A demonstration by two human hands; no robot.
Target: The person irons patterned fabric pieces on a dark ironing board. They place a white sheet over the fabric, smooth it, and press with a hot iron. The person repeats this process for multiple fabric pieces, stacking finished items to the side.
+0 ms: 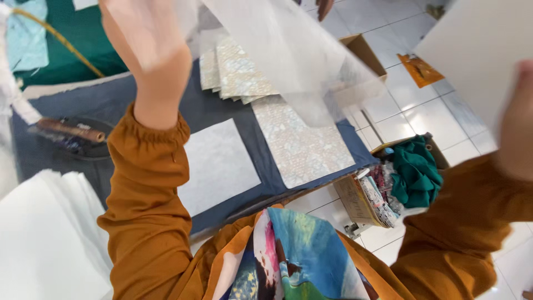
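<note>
The left hand (147, 39) is raised at the upper left of the frame, blurred; it seems to grip the edge of a thin translucent sheet (294, 50), though I cannot tell how its fingers close; the right hand (519, 128), at the right edge, pinches a white sheet (477, 55). The translucent sheet looks feather-light, limp and easily creased, best held by its edges; it hangs across the top centre, its long axis slanting from upper left to lower right, above the dark counter (222, 108) with its patterned squares (302, 147).
</note>
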